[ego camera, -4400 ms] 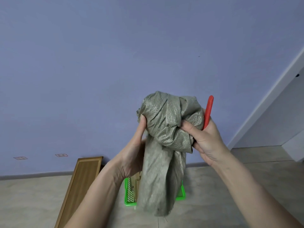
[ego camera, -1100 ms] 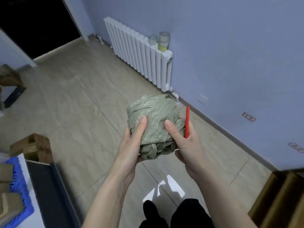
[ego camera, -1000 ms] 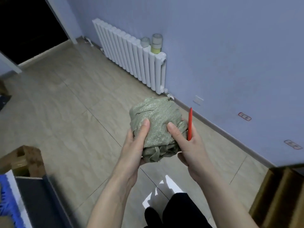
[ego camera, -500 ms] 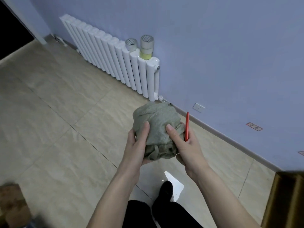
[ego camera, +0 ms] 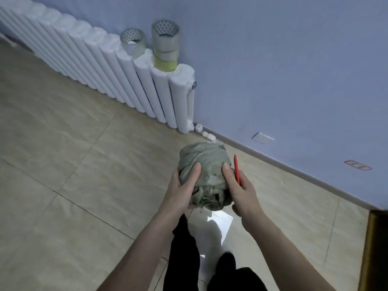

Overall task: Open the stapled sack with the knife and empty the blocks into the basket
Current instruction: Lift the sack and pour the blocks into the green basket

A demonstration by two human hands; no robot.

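The radiator (ego camera: 117, 66) has come nearer since before. Both hands grasp the balled sack (ego camera: 204, 175): left hand (ego camera: 181, 190), and right hand (ego camera: 241, 191) also clasping the red knife (ego camera: 236, 169), pointing up and away.

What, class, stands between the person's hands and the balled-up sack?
Nothing visible: the left hand and right hand both grip the sack directly, the right also holding the red knife beside it.

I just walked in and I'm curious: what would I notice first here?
A crumpled green sack balled up between the left hand and the right hand, mid-picture. A red knife sticks up from the right hand. Behind, tape rolls sit atop a white radiator.
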